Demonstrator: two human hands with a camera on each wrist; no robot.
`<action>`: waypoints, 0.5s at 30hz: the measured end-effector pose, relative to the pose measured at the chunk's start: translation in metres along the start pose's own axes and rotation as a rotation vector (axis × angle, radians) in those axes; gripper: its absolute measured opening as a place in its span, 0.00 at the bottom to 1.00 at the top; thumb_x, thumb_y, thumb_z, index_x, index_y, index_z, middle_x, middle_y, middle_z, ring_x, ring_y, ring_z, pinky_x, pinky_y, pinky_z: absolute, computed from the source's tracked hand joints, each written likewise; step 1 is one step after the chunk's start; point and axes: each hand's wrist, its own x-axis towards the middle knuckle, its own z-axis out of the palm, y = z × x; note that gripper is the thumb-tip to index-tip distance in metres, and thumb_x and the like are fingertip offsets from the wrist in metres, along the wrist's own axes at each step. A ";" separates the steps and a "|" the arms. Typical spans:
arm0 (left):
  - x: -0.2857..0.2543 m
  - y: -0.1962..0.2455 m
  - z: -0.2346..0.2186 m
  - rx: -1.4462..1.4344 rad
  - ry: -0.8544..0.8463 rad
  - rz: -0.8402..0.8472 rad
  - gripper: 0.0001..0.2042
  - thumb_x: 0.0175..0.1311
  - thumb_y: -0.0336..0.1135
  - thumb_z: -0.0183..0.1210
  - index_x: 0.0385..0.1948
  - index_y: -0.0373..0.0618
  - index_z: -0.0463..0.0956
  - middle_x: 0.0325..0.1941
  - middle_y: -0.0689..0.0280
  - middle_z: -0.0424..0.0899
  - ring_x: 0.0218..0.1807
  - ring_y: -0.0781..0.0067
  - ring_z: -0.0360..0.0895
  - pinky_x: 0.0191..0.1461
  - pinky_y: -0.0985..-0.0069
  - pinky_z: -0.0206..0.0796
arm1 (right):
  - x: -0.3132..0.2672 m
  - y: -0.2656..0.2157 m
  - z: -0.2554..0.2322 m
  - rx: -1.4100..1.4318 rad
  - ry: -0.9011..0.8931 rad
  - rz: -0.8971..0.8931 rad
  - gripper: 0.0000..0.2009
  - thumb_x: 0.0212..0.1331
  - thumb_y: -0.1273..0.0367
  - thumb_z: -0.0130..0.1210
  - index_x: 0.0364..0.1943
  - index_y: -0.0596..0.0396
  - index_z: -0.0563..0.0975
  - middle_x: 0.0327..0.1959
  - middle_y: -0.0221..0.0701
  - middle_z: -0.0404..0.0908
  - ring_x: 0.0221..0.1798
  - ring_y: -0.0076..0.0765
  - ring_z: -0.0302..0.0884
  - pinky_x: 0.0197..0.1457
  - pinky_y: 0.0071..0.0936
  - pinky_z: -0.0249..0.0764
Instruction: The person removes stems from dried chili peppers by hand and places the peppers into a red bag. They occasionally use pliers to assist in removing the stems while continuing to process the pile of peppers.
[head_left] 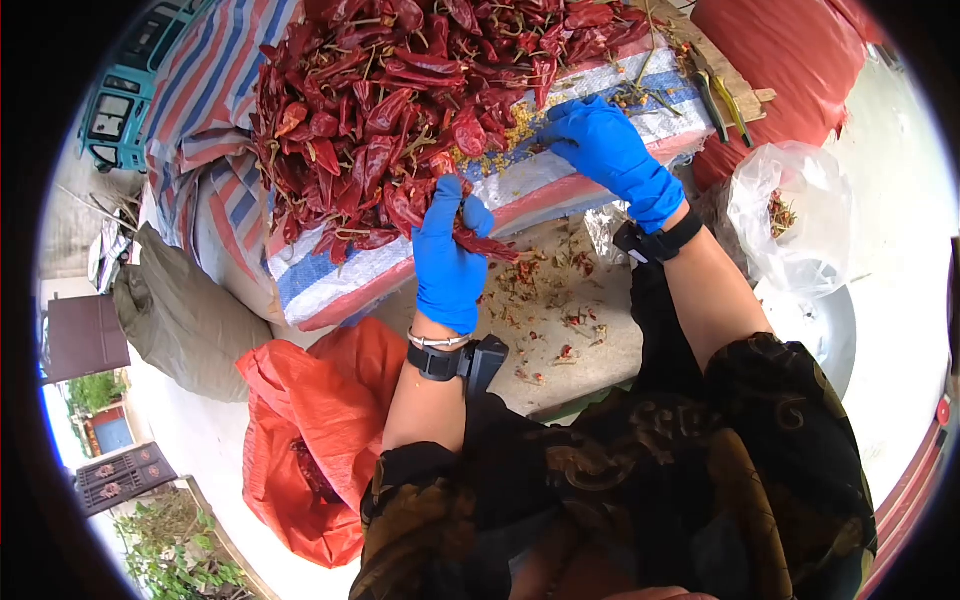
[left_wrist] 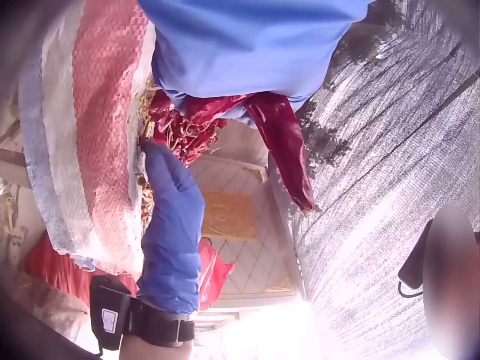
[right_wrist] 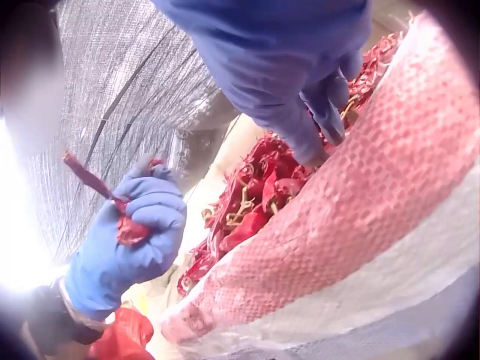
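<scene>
Dried red chili peppers (head_left: 375, 130) lie heaped on a striped woven sack (head_left: 560, 190). My left hand (head_left: 445, 260), in a blue glove, grips a few dried chilies (right_wrist: 133, 231) at the front of the heap. One long chili (left_wrist: 281, 146) sticks out past its curled fingers in the left wrist view. My right hand (head_left: 610, 160), also gloved, reaches down to the sack's top beside the heap. Its fingertips are by scattered yellow seeds (head_left: 520, 128), and its fingers (right_wrist: 300, 139) point downward, loosely bent, in the right wrist view.
Yellow-handled cutters (head_left: 733, 105) lie on the right, near stem scraps. A clear plastic bag (head_left: 790, 215) with stems hangs at the right. An open red bag (head_left: 300, 450) with chilies stands at lower left. Debris (head_left: 560, 300) covers the surface below the sack.
</scene>
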 end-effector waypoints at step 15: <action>-0.176 0.135 -0.006 0.168 0.268 0.435 0.06 0.62 0.35 0.49 0.30 0.44 0.67 0.18 0.73 0.60 0.21 0.82 0.55 0.25 0.82 0.47 | -0.016 0.042 -0.038 -0.169 0.327 0.160 0.13 0.52 0.68 0.52 0.43 0.48 0.78 0.48 0.44 0.73 0.51 0.47 0.71 0.54 0.35 0.66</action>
